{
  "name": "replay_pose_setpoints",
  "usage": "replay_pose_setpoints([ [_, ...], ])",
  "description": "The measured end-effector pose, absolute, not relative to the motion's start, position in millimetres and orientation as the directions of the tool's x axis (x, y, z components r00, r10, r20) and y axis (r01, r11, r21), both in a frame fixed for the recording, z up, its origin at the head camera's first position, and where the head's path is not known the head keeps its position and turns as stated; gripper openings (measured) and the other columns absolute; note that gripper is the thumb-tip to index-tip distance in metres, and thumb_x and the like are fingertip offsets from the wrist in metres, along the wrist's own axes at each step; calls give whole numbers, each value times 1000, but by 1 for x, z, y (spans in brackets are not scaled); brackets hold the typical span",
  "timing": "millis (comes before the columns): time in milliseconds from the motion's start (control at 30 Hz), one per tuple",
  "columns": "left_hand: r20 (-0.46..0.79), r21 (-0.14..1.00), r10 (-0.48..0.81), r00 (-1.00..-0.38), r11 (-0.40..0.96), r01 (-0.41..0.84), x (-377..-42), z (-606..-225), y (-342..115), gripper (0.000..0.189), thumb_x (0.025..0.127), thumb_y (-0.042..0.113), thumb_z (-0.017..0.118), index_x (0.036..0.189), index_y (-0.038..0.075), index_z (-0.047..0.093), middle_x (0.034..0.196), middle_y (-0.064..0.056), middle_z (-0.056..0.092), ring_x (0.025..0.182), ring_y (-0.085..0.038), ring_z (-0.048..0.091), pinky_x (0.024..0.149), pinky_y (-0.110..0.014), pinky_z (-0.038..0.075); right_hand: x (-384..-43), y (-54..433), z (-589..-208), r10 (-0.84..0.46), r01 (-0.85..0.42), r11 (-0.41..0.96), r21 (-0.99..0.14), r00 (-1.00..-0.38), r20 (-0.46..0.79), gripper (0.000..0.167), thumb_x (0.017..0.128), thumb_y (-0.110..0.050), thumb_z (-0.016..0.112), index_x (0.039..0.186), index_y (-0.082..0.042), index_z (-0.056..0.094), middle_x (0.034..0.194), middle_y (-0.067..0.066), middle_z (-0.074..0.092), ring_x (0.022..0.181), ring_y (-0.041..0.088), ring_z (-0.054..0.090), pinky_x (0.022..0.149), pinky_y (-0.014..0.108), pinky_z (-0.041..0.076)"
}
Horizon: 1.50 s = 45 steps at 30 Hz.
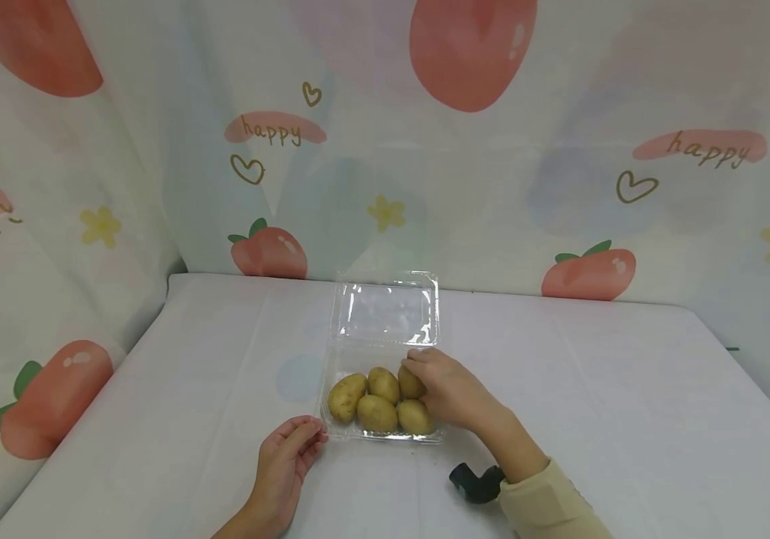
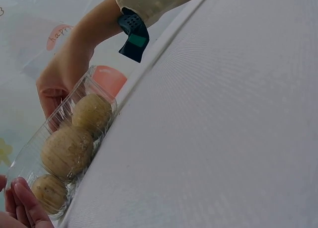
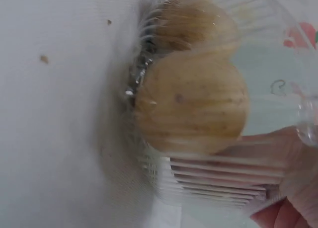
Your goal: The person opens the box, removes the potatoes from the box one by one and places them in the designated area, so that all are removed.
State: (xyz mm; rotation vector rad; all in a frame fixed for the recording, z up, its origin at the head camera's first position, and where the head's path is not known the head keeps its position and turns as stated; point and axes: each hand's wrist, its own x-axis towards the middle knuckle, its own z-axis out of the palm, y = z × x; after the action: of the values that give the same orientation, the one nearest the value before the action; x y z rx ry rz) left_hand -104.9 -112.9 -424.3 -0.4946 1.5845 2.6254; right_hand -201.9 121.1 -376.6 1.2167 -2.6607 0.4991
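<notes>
A clear plastic clamshell box [image 1: 385, 437] lies on the table with its lid [image 1: 387, 314] raised at the back. Several potatoes [image 1: 377, 413] sit inside in two rows. My left hand [image 1: 283, 464] pinches the box's front left corner between thumb and fingers. At the right side of the box, my right hand [image 1: 455, 389] reaches in, its curled fingers around the back right potato [image 1: 411, 382], which they partly cover. Through the ribbed wall in the right wrist view, a potato [image 3: 194, 104] shows close up, with part of the right hand [image 3: 293, 173] behind it.
A white cloth covers the table [image 1: 627, 419]. Behind and at the left hangs a curtain [image 1: 358, 187] printed with fruit and lettering. A dark device [image 1: 475, 483] is by the right sleeve [image 1: 553, 509]. Small brown specks [image 3: 44, 59] lie on the cloth.
</notes>
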Motion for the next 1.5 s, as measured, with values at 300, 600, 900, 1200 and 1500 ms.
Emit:
replay_pose_setpoints([
  [300,-286,856,-127,-950,-479,-194,-104,-425,-114,4,88,7,56,88,4,56,82,-3,59,76,-11,57,72,-22,48,-201,129,-367,-662,-721,612,-325,-692,288,50,65,2,78,113,0,61,118,12,57,110,29,52,91,40,43],
  [600,-284,855,-127,-950,-483,-191,-105,-425,-114,3,88,7,56,88,4,56,82,-3,59,76,-11,58,72,-22,48,-202,134,-359,-630,-720,581,-380,-693,350,53,65,1,80,114,0,60,117,12,58,112,29,50,92,41,42],
  [900,-288,853,-124,-950,-484,-195,-106,-425,-113,4,88,8,57,89,4,56,83,-3,59,77,-11,58,72,-22,48,-206,145,-353,-594,-718,584,-378,-696,404,58,63,0,81,116,3,59,117,14,58,112,30,51,91,42,43],
  [1200,-265,853,-122,-956,-493,-174,-106,-425,-113,4,88,7,57,88,3,55,83,-3,58,78,-11,57,74,-22,48,-212,162,-350,-550,-688,613,-389,-725,416,59,61,2,82,116,3,59,117,15,58,111,31,52,89,43,44],
  [1500,-274,855,-126,-954,-485,-181,-105,-425,-113,5,88,7,56,89,3,55,83,-3,58,78,-11,57,74,-22,48,-219,177,-351,-548,-684,606,-406,-729,410,59,61,5,81,116,3,59,116,13,59,108,30,53,88,44,45],
])
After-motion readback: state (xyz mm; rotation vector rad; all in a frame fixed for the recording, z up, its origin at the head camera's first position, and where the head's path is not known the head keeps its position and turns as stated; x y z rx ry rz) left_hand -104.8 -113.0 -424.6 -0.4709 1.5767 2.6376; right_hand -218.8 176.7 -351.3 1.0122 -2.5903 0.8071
